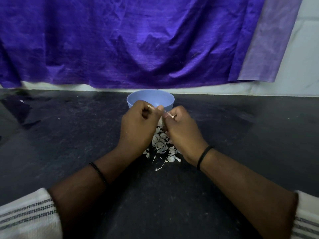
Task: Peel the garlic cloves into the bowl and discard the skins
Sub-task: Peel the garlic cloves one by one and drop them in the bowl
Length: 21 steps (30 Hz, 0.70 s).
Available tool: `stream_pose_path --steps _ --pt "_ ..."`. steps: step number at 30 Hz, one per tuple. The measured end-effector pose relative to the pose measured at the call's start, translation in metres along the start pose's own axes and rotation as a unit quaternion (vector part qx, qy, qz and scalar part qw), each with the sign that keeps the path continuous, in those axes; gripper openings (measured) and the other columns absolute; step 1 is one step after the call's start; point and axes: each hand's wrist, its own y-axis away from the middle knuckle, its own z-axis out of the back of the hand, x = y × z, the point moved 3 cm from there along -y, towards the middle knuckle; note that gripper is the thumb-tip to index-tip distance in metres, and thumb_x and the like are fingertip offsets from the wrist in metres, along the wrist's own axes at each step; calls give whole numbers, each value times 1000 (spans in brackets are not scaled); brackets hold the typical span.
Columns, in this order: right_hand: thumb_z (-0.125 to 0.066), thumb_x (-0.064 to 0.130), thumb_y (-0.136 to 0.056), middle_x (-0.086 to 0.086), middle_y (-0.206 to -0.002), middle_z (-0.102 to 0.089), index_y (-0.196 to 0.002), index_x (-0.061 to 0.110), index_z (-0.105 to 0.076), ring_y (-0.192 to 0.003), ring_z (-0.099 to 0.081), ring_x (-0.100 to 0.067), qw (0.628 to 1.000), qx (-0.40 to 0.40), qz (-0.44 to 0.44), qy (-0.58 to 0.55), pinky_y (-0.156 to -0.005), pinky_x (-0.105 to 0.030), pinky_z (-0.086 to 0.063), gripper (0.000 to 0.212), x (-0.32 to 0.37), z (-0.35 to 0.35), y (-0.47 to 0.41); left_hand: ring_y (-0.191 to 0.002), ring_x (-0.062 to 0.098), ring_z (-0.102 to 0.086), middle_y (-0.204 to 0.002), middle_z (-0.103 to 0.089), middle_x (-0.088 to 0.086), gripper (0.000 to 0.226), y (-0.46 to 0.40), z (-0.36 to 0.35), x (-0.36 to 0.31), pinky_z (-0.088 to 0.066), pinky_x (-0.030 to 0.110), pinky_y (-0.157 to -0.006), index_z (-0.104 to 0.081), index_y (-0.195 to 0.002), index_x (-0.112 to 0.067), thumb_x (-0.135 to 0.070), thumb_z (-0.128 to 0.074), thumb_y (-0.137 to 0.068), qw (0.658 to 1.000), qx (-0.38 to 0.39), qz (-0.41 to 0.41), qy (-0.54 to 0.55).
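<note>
Evidently mid-peel: the left hand (138,121) pinches a small pale garlic clove (159,109) just before the round blue plastic bowl (150,99), while the right hand (183,130) pinches its papery skin (170,115), so scraps fall on the white skin pile (163,145) beneath.

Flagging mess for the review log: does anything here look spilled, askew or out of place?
Only the garlic skins: a loose heap lies scattered on the black counter under both hands, not yet discarded. The blue bowl stands upright behind them. Left hand and right hand each pinch at a clove.
</note>
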Motion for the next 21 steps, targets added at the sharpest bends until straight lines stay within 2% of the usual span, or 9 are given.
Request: stream_pose_path --steps 3,5,8,11,14,17,19,21 --pt "-59 36 -94 -7 -80 -69 -84 23 -50 -71 -67 -28 999 -27 25 -16 -66 -53 -58 19 0 -6 7 -62 9 -57 -65 -62 -4 52 2 -7 2 -42 31 -62 -59 -71 -16 -58 -44 -99 994 74 61 -51" --pt "-59 31 -96 -7 -75 -68 -82 20 -51 -66 -65 -26 999 -30 38 -22 -61 -46 -57 20 -1 -9 9 -61 6 -56 -63 -64 -4 61 5 -9 3 -39 30 -61 -58 -64 -16 -56 -34 -103 994 83 55 -53" --pt "-56 27 -100 -1 -73 -65 -84 17 -54 -62 -57 -11 998 -34 53 -21 -59 -32 -46 19 3 -11 9 -59 16 -58 -58 -62 1 62 4 -8 1 -41 33 -58 -59 -62 -13 -46 -31 -107 999 23 16 -32" --pt "-54 25 -102 -6 -81 -68 -91 14 -57 -67 -57 -12 996 -15 55 -64 -61 -35 -46 16 6 -15 8 -62 23 -62 -59 -63 6 62 2 -8 0 -44 36 -59 -63 -66 -6 -37 -31 -109 999 -13 -6 -37" --pt "-49 19 -104 2 -70 -61 -99 9 -58 -56 -50 -4 990 13 33 -139 -51 -22 -39 14 9 -16 12 -57 18 -61 -55 -63 1 63 -1 -6 2 -43 31 -57 -62 -60 -8 -33 -31 -109 1000 -25 7 -7" --pt "-45 15 -106 4 -63 -54 -104 1 -58 -51 -43 -5 973 54 5 -225 -41 -18 -33 19 13 -17 13 -44 17 -55 -44 -55 2 67 -3 -5 1 -42 27 -52 -51 -51 -12 -32 -29 -110 996 14 34 78" --pt "-48 14 -105 2 -67 -57 -98 8 -60 -54 -45 -6 965 88 1 -247 -41 -20 -34 15 14 -16 12 -37 18 -52 -43 -52 6 66 -3 -4 -3 -41 22 -45 -47 -51 -8 -31 -29 -110 982 62 68 162" --pt "-52 12 -102 -2 -73 -60 -96 12 -65 -56 -46 -7 961 112 -11 -252 -42 -20 -36 14 11 -11 9 -36 9 -45 -44 -50 1 62 -9 0 2 -35 19 -43 -47 -55 -6 -31 -33 -110 982 77 87 150"
